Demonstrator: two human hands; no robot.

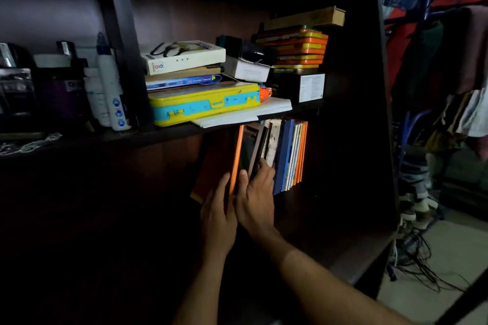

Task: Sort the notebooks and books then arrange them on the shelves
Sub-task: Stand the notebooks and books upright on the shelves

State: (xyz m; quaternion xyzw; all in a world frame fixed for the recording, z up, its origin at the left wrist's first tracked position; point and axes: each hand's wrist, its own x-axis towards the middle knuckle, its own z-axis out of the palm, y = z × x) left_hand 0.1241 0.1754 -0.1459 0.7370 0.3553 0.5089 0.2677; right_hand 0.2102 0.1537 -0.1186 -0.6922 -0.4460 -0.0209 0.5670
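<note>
both hands (237, 208) on orange book (235, 161), dark shelf (330, 232)

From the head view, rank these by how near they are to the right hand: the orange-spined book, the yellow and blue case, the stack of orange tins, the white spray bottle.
1. orange-spined book, right beside the right hand, lower shelf.
2. yellow and blue case, upper shelf, above the hand.
3. stack of orange tins, upper shelf, higher right.
4. white spray bottle, far left.
</note>
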